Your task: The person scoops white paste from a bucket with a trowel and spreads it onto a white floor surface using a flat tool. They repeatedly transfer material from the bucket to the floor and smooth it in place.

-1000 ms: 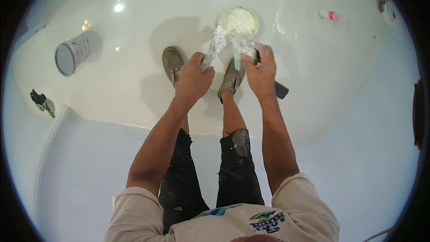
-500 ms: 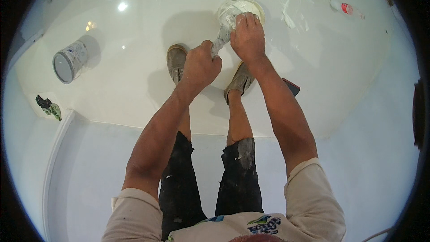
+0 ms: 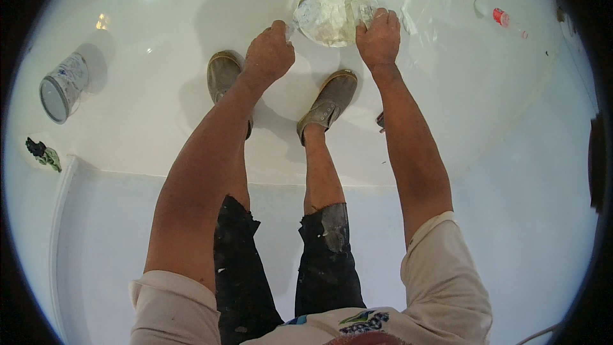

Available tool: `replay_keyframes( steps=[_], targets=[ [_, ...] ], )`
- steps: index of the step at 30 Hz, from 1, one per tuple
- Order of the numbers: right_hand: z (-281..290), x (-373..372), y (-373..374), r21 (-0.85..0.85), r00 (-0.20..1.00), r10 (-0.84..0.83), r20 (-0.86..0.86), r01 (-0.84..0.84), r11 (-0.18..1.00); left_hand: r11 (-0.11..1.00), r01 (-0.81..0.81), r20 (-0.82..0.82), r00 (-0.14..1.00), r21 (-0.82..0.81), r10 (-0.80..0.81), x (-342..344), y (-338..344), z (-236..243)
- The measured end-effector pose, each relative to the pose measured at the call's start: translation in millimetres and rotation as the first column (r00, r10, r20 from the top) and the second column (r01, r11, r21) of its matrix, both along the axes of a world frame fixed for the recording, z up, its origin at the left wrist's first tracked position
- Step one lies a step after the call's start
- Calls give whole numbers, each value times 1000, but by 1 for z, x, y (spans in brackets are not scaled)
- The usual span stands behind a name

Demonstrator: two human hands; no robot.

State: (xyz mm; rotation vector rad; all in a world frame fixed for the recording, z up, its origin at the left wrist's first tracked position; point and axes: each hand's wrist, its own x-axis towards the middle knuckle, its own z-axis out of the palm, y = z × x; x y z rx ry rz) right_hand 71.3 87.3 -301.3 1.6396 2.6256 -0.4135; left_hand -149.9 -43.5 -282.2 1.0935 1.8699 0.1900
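A round white tub (image 3: 324, 45) of cream putty (image 3: 335, 13) stands on the floor ahead of my feet. My left hand (image 3: 271, 52) is closed at its left side, on a putty knife (image 3: 308, 11) whose smeared grey-white blade reaches over the putty; my fingers hide most of the handle. At the tub's right side, my right hand (image 3: 379, 38) is closed on a flat, whitish-smeared scraper (image 3: 363, 11), its blade over the rim. The two tools are apart, and the putty between them shows a smeared surface.
To the left lies a paint-smeared can (image 3: 65, 86) with a grey end, and a dark and green rag (image 3: 43, 153) is nearer. A clear bottle with a red label (image 3: 501, 17) lies far right. My shoes (image 3: 329, 97) stand just short of the tub. A dark object (image 3: 381, 120) shows by my right forearm.
My hands have moved apart: the left went left and farther away, the right slightly right. The putty knife no longer meets my right hand. The whole view has shifted a little.
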Motion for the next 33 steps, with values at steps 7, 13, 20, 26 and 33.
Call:
replay_keyframes(
  steps=[7, 13, 20, 26, 33],
  targets=[
    [20, 10, 10, -157, 968, 156, 198, -126, 980, 999, -44, -10, 999, -29, 44, 0, -6, 0],
    [43, 56, 7, -135, 951, 189, 243, -160, 978, 1000, -1, -40, 999, -18, 0, -1, -2, 7],
    [101, 46, -13, -212, 959, -255, 121, 276, 938, 988, -126, -34, 991, 86, 130, 21, -25, 29],
    [101, -2, -35, -90, 976, -31, -215, 12, 996, 973, -231, 95, 968, -8, 231, 30, -20, 52],
    [79, -48, -52, -155, 962, 209, -176, -237, 959, 992, -127, 81, 989, 0, 127, 28, -16, 70]
  ],
)
